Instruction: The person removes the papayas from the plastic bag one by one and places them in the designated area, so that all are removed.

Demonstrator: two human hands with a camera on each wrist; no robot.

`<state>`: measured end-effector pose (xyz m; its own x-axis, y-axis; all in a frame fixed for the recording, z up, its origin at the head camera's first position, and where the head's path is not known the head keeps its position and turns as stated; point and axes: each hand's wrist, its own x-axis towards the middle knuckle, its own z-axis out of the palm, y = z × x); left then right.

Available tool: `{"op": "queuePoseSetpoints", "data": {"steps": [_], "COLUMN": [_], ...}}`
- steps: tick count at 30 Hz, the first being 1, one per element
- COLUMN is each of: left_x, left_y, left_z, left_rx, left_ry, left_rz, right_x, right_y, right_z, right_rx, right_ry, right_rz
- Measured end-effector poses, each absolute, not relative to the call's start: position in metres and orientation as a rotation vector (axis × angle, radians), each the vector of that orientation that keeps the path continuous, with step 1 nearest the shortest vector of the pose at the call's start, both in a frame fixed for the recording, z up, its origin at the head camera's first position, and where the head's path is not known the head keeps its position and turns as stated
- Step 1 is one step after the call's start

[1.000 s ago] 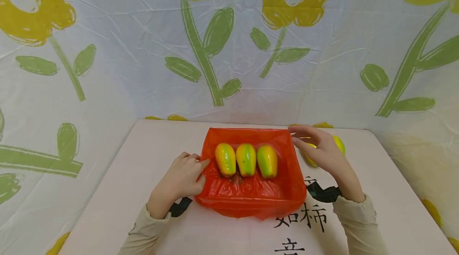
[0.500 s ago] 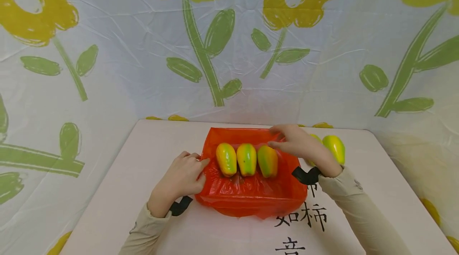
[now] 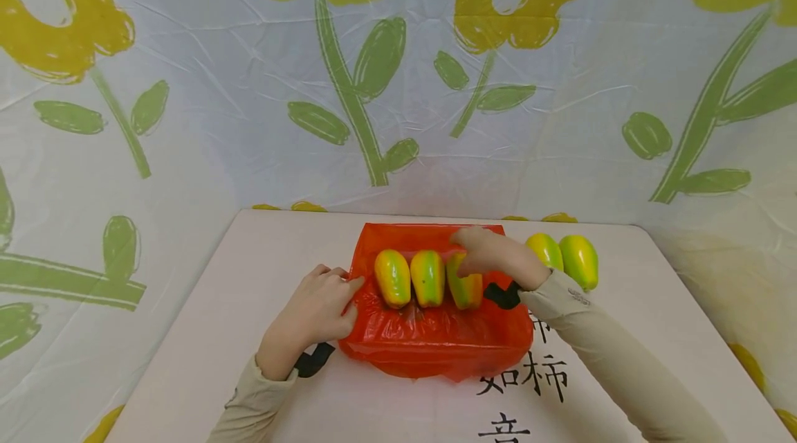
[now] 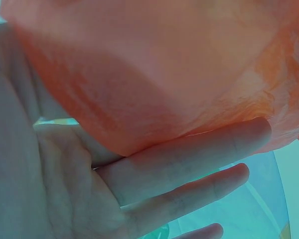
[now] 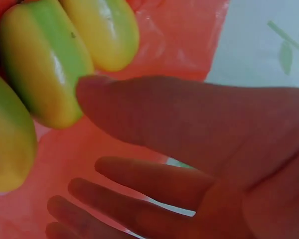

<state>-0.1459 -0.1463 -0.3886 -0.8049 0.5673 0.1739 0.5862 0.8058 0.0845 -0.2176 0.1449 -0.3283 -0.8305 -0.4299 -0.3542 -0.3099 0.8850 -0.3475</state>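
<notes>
Three yellow-green papayas stand side by side within a red plastic bag: the left one [image 3: 392, 279], the middle one [image 3: 427, 278] and the right one [image 3: 468, 292]. The bag [image 3: 429, 353] is spread open in a box-like shape. My left hand [image 3: 317, 308] holds its left rim, index finger over the edge; in the left wrist view the other fingers [image 4: 189, 159] lie straight along the outside. My right hand [image 3: 495, 256] is over the right papaya, partly hiding it. In the right wrist view its thumb [image 5: 139, 109] and fingers are spread with nothing between them; I cannot tell whether the thumb touches a papaya.
Two more papayas, one [image 3: 544, 251] beside the other [image 3: 579, 261], lie on the table right of the bag. Black printed characters [image 3: 523, 377] mark the pale tabletop [image 3: 236, 291]. A flower-patterned cloth [image 3: 423, 173] hangs behind and along the sides.
My right hand has moved left from the bag's right rim to over the right papaya, uncovering the two papayas on the table. The left hand and bag stay put.
</notes>
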Motion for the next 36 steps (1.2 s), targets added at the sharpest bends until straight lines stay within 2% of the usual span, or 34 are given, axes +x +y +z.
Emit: {"op": "queuePoseSetpoints", "data": {"steps": [8,18,36], "left_x": [-0.146,-0.144,-0.144], "left_y": [-0.146,-0.146,-0.146], "left_z": [-0.389,-0.390,-0.390], "left_rx": [-0.913,-0.939,-0.936], "left_ry": [-2.864,-2.798,-2.803], "left_rz": [-0.204,-0.191,-0.203], "right_x": [-0.223,-0.229,-0.225], "right_y": [0.136,0.130,0.125], "right_z": [-0.347,-0.364,-0.375], "right_rx": [-0.418,-0.408,-0.367], "right_ry": [2.571,2.561,2.512], "right_rz": [-0.287,-0.118,-0.004]}}
